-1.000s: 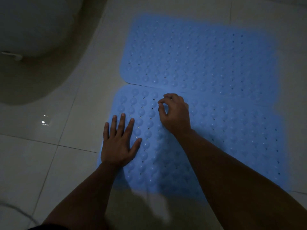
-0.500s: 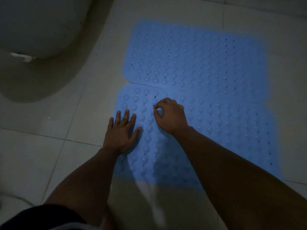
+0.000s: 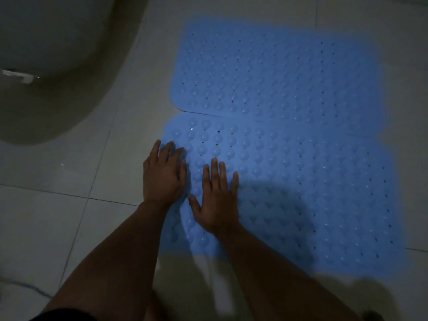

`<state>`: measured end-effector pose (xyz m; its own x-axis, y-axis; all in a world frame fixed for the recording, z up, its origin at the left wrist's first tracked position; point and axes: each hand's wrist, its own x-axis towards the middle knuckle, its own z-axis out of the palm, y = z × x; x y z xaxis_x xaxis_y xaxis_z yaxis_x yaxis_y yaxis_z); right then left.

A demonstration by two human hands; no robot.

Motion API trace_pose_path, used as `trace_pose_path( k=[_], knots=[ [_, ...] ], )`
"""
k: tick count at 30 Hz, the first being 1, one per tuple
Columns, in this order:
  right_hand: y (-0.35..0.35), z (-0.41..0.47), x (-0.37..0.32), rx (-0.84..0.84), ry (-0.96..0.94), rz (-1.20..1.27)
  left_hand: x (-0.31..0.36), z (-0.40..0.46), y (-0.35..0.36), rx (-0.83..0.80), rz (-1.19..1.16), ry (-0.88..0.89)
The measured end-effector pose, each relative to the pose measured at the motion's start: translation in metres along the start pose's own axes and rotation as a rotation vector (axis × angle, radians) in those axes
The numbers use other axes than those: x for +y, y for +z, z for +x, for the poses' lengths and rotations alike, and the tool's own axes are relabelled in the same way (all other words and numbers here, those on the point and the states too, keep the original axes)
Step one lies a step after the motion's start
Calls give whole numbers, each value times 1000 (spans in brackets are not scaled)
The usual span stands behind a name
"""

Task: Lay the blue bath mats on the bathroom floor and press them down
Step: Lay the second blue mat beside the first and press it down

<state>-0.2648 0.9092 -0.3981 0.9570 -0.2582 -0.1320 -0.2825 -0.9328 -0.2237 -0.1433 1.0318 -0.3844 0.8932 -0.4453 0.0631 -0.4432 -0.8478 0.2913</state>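
No writing shows anywhere in this dim bathroom. Two blue bath mats lie flat on the pale tiled floor (image 3: 69, 228), the near mat (image 3: 301, 193) touching the far mat (image 3: 278, 72) edge to edge. The left hand (image 3: 163, 174) rests flat on the near mat's left edge, fingers straight. The right hand (image 3: 217, 202) presses just beside it, fingers spread. A toilet base (image 3: 46, 89) stands to the left.

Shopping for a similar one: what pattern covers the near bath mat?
Rows of round raised bumps with small holes between them, on the blue near bath mat; the head view shows it.
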Motion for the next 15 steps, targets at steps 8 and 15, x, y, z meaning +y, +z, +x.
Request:
trace_pose_path(
  k=[8, 15],
  knots=[
    [3, 3, 0, 23, 7, 28, -10, 9, 6, 31, 22, -1],
    [3, 4, 2, 18, 5, 25, -3, 4, -3, 41, -7, -25]
  ],
)
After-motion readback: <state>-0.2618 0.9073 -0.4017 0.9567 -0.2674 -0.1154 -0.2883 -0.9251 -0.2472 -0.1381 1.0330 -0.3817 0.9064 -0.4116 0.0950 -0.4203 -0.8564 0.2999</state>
